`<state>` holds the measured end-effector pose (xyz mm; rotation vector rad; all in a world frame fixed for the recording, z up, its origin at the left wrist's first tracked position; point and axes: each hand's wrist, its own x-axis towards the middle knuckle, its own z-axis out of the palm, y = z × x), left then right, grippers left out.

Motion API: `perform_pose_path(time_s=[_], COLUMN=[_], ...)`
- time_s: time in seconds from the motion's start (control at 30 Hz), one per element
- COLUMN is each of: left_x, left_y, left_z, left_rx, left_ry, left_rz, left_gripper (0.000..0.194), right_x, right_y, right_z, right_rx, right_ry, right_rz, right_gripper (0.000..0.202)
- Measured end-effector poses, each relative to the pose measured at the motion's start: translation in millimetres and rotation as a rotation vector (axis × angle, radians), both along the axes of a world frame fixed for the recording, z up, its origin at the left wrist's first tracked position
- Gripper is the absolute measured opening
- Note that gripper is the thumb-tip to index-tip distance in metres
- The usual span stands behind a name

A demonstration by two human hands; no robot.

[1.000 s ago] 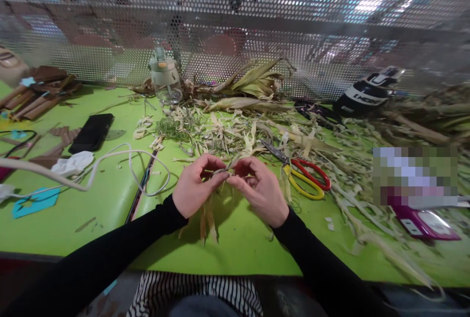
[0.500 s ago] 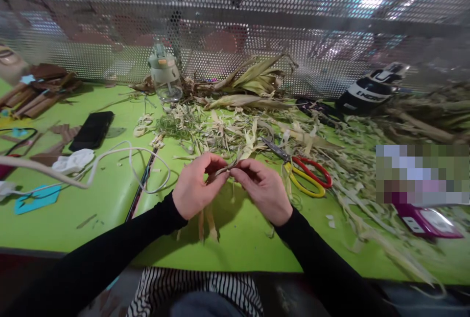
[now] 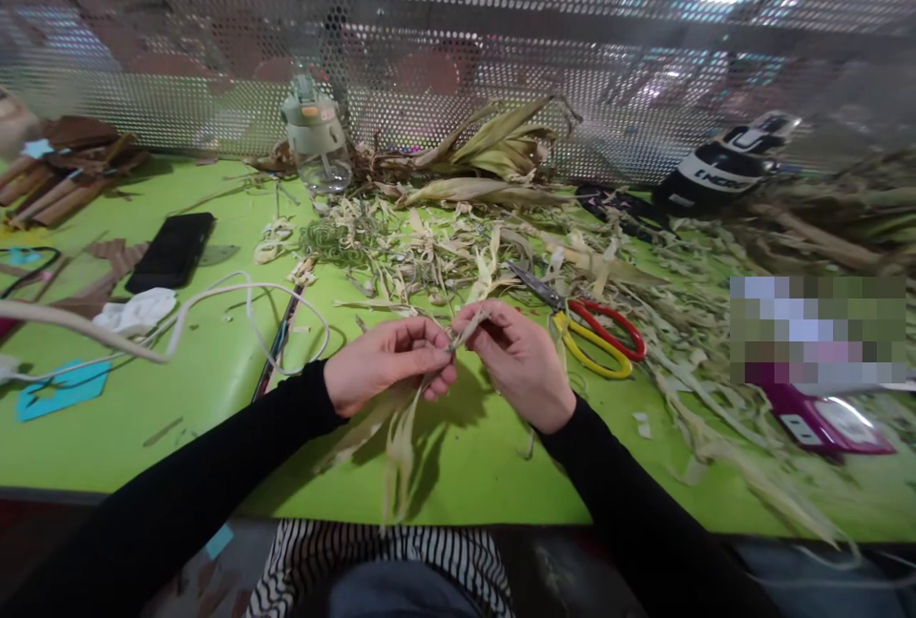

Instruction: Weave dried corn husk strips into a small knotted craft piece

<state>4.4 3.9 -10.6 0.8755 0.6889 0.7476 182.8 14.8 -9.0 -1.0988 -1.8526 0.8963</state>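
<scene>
Pale, dry husk (image 3: 401, 461) is hanging below the left hand (image 3: 393, 362), over the front of a green table (image 3: 215, 437). The left hand is pinching the husk's top, thumb pressing close against the fingers. Just beside it, the right hand (image 3: 521, 362) is curling its fingers in and is pinching a thin strip (image 3: 468, 330) that is running between both hands. I cannot tell if the strip and the husk are one piece.

Scissors (image 3: 554, 300) are lying near the right hand, with one red handle and one yellow. Lots of curly scraps (image 3: 429, 251) are lying behind the hands. A black phone (image 3: 172, 253) is resting over on the left side, well apart from them.
</scene>
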Motion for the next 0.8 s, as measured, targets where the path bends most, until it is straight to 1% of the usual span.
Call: perform_pose_path(time_s=[0.07, 0.1, 0.13, 0.17, 0.2, 0.27, 0.33, 0.37, 0.4, 0.43, 0.5, 0.57, 0.63, 0.67, 0.73, 0.8], left_x=[-5.3, -7.8, -9.9, -11.3, -12.2, -11.7, -9.3, -7.7, -6.2, -4.7, -2.7, -2.1, -2.4, -2.9, -4.0, -5.0], left_y=[2.1, 3.2, 3.9, 4.4, 4.4, 3.6, 2.5, 2.2, 2.2, 2.4, 3.4, 4.4, 4.6, 4.3, 3.2, 2.1], left_z=[1.3, 2.0, 2.5, 2.9, 2.9, 2.2, 1.1, 0.7, 0.7, 0.9, 1.6, 2.1, 2.2, 2.3, 2.8, 3.5], left_rx=[-0.02, -0.007, 0.031, 0.09, 0.177, 0.409, 0.617, 0.669, 0.669, 0.619, 0.439, 0.246, 0.11, 0.066, 0.035, 0.068], left_ry=[0.084, 0.14, 0.201, 0.271, 0.356, 0.563, 0.741, 0.786, 0.788, 0.745, 0.568, 0.335, 0.143, 0.083, 0.038, 0.069], left_rz=[-0.163, -0.219, -0.245, -0.236, -0.19, -0.01, 0.204, 0.282, 0.334, 0.36, 0.367, 0.343, 0.271, 0.217, 0.098, 0.004], left_gripper=[0.027, 0.027, 0.027, 0.025, 0.022, 0.014, 0.008, 0.007, 0.007, 0.008, 0.011, 0.014, 0.018, 0.02, 0.023, 0.025], right_x=[4.9, 7.7, 10.5, 12.9, 14.7, 15.9, 13.8, 11.8, 9.5, 6.9, 2.1, -1.6, -3.5, -3.6, -2.1, 0.9], right_y=[2.0, 3.0, 4.0, 4.9, 5.6, 6.1, 4.7, 3.2, 1.2, -1.1, -5.6, -8.3, -7.8, -6.2, -1.3, 4.2], right_z=[4.7, 8.0, 11.4, 14.5, 17.0, 18.8, 16.6, 14.4, 11.9, 9.2, 4.5, 0.8, -1.9, -2.9, -3.9, -3.5], right_rx=[-0.084, -0.112, -0.118, -0.09, -0.028, 0.166, 0.393, 0.494, 0.579, 0.653, 0.753, 0.788, 0.748, 0.701, 0.573, 0.428], right_ry=[0.009, -0.009, -0.044, -0.09, -0.144, -0.29, -0.456, -0.536, -0.607, -0.659, -0.718, -0.728, -0.681, -0.626, -0.46, -0.286], right_rz=[0.142, 0.218, 0.283, 0.325, 0.342, 0.31, 0.22, 0.166, 0.114, 0.069, -0.004, -0.069, -0.129, -0.145, -0.133, -0.074], right_gripper=[0.014, 0.015, 0.017, 0.019, 0.02, 0.022, 0.024, 0.024, 0.023, 0.021, 0.019, 0.017, 0.016, 0.016, 0.015, 0.013])
